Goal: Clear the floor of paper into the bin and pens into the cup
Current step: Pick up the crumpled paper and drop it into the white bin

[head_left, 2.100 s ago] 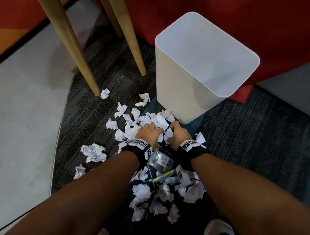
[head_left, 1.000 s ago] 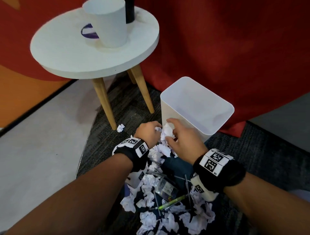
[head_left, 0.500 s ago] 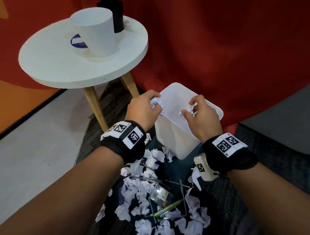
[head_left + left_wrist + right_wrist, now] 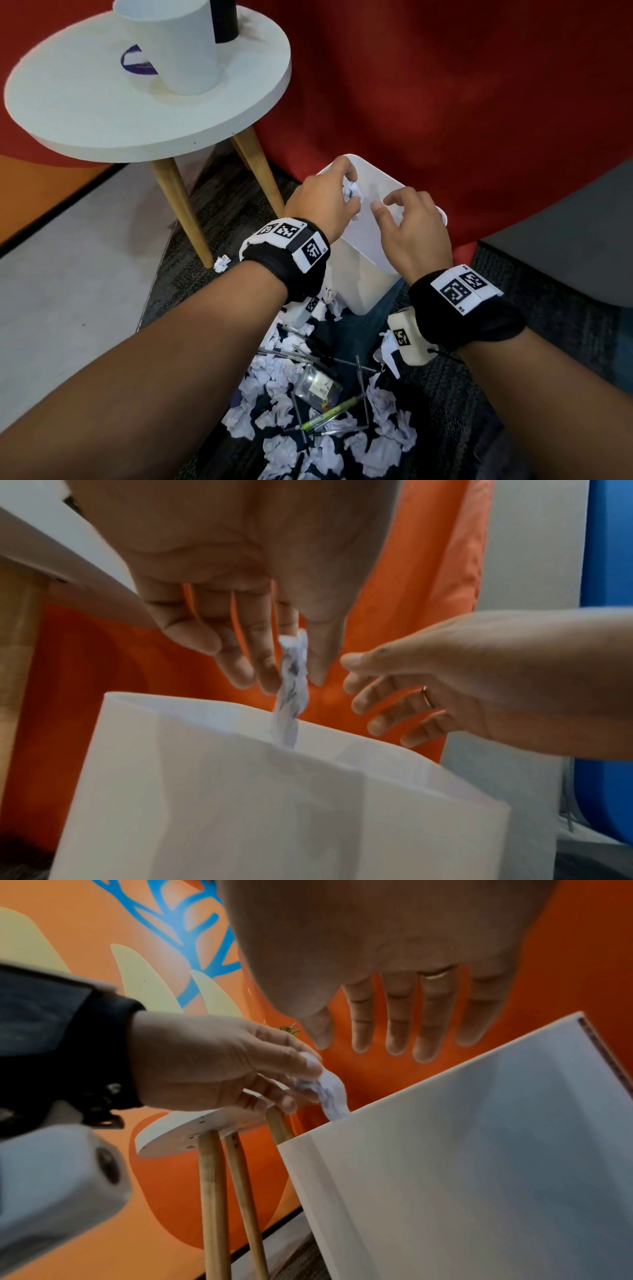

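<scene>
Here both hands are raised over the white bin (image 4: 359,274), which stands on the dark carpet (image 4: 565,342) in front of the red curtain. The left hand (image 4: 322,205) pinches a crumpled paper ball (image 4: 352,192) between the thumb and the first fingers; in the left wrist view this paper (image 4: 291,691) hangs straight down from the fingertips, and its lower end is already below the rim of the bin (image 4: 205,791). So the paper is directly above the opening, and I judge that loosening the pinch is enough to let it fall inside. The right hand (image 4: 411,233) is just beside, also over the opening, with the fingers spread and relaxed, and it holds nothing.

The relation that matters next is downward and toward the person. The rest of the crumpled paper (image 4: 383,448) lies on the floor at the near side of the bin, below and between the two forearms, mixed with the pens. The green pen (image 4: 330,413) lies diagonally, its long axis going from near left to far right. It lies a bit more to the side of the right hand, which is free, so that hand seems better placed to go down first. The white cup (image 4: 174,44) stands on the round surface (image 4: 85,113) to the far left, well apart from the pens and higher.
</scene>
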The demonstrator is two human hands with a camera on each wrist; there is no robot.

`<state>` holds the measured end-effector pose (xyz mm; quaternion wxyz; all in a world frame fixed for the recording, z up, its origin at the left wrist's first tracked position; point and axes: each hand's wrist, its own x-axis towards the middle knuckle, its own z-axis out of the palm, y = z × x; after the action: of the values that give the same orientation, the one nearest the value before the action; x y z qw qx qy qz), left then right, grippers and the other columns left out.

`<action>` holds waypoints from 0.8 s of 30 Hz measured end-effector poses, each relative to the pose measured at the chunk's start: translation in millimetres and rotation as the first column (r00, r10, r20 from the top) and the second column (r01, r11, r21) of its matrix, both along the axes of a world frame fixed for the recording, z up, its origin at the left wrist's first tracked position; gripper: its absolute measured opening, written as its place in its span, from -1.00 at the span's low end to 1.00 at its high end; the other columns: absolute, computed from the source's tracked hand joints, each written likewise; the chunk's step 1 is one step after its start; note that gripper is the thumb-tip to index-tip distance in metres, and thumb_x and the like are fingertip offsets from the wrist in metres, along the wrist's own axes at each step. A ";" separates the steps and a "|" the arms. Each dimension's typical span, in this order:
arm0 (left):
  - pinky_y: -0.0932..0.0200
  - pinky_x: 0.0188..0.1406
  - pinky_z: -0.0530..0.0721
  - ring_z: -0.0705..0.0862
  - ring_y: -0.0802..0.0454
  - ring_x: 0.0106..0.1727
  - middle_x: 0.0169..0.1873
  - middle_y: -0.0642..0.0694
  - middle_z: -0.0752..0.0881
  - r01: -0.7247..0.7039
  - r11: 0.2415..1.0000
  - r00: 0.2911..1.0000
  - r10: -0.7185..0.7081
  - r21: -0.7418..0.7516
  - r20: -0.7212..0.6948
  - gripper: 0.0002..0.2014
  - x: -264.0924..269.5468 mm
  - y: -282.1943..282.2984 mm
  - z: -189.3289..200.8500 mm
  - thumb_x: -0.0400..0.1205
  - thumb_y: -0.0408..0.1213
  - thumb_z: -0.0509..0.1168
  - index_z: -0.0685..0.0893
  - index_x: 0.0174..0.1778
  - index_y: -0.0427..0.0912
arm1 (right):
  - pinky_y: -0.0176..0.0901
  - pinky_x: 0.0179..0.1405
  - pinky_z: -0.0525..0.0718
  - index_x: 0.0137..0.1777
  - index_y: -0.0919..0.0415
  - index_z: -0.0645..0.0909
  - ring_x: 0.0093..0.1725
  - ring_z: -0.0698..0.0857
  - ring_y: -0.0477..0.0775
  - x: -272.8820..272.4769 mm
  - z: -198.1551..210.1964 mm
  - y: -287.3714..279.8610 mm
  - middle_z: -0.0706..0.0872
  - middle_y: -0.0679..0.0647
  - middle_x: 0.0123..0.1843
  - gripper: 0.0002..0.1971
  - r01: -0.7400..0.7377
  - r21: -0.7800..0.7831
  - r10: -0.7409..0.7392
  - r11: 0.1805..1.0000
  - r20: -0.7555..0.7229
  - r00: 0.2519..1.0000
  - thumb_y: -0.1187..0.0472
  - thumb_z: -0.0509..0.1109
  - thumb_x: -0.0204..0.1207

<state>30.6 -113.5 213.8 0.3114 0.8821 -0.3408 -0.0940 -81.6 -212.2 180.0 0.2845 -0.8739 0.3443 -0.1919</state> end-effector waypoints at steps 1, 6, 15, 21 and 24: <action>0.00 -0.13 0.70 0.70 -0.09 -0.07 -0.18 0.03 0.70 0.024 0.999 1.000 -0.023 0.046 -0.014 -0.68 0.0 -1.2 -1.8 0.56 -0.06 0.37 0.50 0.21 0.11 | 0.22 0.19 0.59 0.15 0.01 0.56 0.22 0.60 0.18 -0.5 -1.0 -0.7 0.60 0.03 0.20 -0.70 -0.002 0.010 0.002 1.000 0.016 1.000 -0.16 0.24 0.61; 0.08 0.07 0.66 0.69 0.03 0.09 0.08 0.04 0.74 0.069 0.996 0.997 -0.066 0.052 -0.042 -0.53 2.1 2.8 -8.9 0.56 0.09 0.39 0.53 0.37 0.10 | 0.17 0.06 0.63 0.04 0.04 0.56 0.04 0.61 0.07 -2.1 -1.7 4.4 0.52 -0.10 0.01 -0.77 -0.018 -0.024 0.021 1.000 0.140 0.990 -0.10 0.29 0.61; 0.04 -0.18 0.67 0.68 -0.13 -0.21 -0.38 0.00 0.71 -0.198 0.980 0.980 0.198 0.001 -0.032 -0.86 22.1 43.8 -23.8 0.41 -0.05 0.30 0.62 -0.27 -0.03 | -0.05 -0.48 0.49 -0.38 0.11 0.46 -0.48 0.52 0.12 -4.5 -8.8 75.3 0.48 -0.02 -0.55 -0.61 -0.323 -0.104 0.327 0.941 0.021 0.945 -0.09 0.23 0.61; 0.04 -0.18 0.69 0.68 -0.15 -0.23 -0.33 -0.01 0.70 -0.190 0.961 0.972 0.212 0.201 -0.097 -0.83 30.4 57.2 -73.1 0.40 -0.04 0.30 0.59 -0.28 -0.07 | -0.06 -0.18 0.58 -0.02 0.17 0.61 -0.09 0.73 0.28 3.2 -114.1 84.6 0.78 0.23 -0.12 -0.69 -0.442 0.047 0.399 0.896 -0.524 0.752 -0.03 0.15 0.65; 0.02 -0.13 0.68 0.68 -0.19 -0.15 -0.22 -0.06 0.71 -0.101 0.934 0.980 0.153 0.343 -0.130 -0.86 27.3 59.9 -108.2 0.44 -0.06 0.31 0.57 -0.30 -0.03 | -0.05 -0.02 0.62 0.19 0.22 0.59 0.06 0.70 0.28 4.5 -163.9 73.9 0.75 0.24 0.04 -0.73 -0.420 0.075 0.370 0.905 -0.626 0.686 0.09 0.22 0.63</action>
<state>58.0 -53.5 105.6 0.1878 0.9324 -0.2368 -0.1984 -77.1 -138.3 16.2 0.1552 -0.9503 0.2153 0.1628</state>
